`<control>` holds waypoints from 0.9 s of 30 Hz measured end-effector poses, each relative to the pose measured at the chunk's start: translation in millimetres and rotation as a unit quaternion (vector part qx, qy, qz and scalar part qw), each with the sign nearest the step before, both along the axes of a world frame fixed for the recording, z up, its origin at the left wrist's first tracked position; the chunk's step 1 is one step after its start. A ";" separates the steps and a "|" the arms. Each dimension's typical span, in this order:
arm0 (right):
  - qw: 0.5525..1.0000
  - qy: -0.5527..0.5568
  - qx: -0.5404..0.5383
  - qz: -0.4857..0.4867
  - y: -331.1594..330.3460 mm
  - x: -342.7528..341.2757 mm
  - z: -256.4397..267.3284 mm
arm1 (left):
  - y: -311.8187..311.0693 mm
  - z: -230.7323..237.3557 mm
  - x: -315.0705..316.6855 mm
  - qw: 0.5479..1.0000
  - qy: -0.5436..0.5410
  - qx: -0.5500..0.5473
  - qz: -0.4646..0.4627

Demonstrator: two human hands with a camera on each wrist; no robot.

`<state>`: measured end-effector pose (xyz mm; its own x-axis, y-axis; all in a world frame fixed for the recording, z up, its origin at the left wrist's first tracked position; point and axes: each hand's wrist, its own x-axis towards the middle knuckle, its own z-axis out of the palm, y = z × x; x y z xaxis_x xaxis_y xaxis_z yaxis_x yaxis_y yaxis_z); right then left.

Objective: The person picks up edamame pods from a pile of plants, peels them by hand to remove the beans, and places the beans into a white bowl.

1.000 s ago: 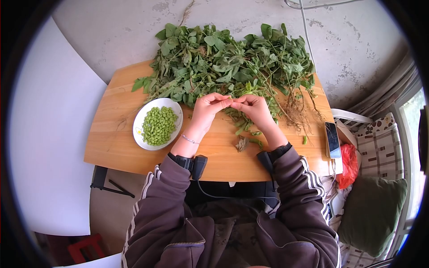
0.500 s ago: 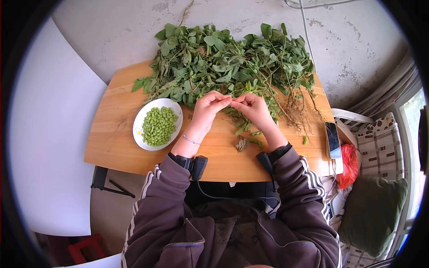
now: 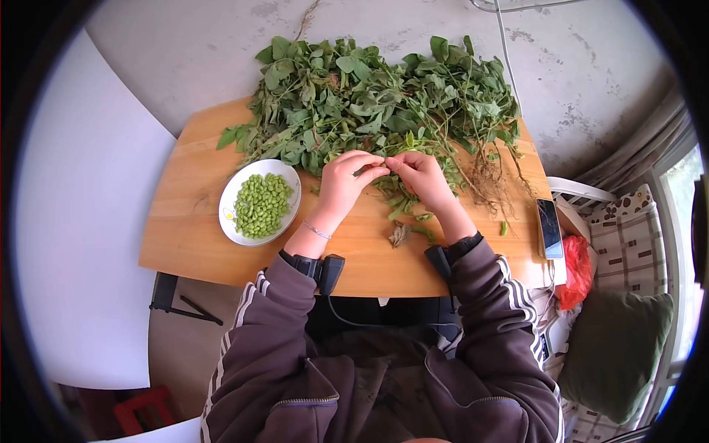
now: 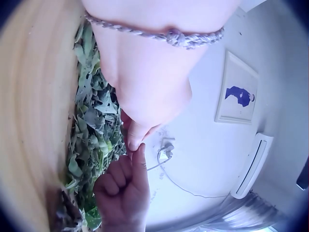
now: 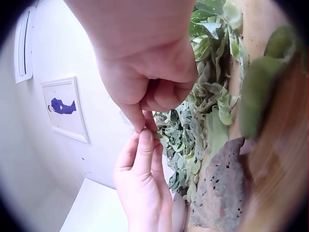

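Observation:
Over the front of a leafy plant pile (image 3: 384, 103), both hands meet at the fingertips in the head view. My left hand (image 3: 341, 184) pinches a small green soybean pod (image 5: 158, 136) between thumb and fingers. My right hand (image 3: 422, 181) pinches at the same pod from the other side, its other fingers curled in toward the palm in the left wrist view. Most of the pod is hidden by the fingertips. Left of the left hand, a white oval dish (image 3: 227, 225) holds shelled green beans (image 3: 263, 205).
Loose pods (image 3: 424, 233) and a dry curled leaf (image 3: 399, 235) lie on the wooden table (image 3: 347, 258) below the right hand. Stringy roots (image 3: 491, 184) spread at the right. A phone (image 3: 549, 229) lies at the right edge, near a red plastic bag (image 3: 575, 273).
The fingertips have shifted slightly: the left fingers reach further over, and the right thumb and fingers have turned a little. Dish, plants and loose pods stay in place.

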<state>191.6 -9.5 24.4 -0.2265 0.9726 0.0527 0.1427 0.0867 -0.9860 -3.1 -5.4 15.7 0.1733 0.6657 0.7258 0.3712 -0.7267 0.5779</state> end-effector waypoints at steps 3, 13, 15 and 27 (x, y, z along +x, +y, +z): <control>0.999 -0.004 0.036 -0.025 2.0 -5.3 -6.5 | -1.3 0.4 1.1 0.999 -0.020 -0.043 -0.015; 0.995 0.102 0.004 0.002 -1.7 -6.1 -2.9 | 6.2 -14.4 0.2 0.980 -0.116 -0.150 -0.053; 0.990 0.142 -0.019 0.013 -1.4 -5.2 -3.0 | 6.0 -13.4 0.8 0.982 -0.114 -0.142 -0.052; 0.979 0.198 -0.039 0.039 5.3 -2.6 -16.1 | 3.2 -8.2 1.5 0.999 -0.027 -0.001 -0.037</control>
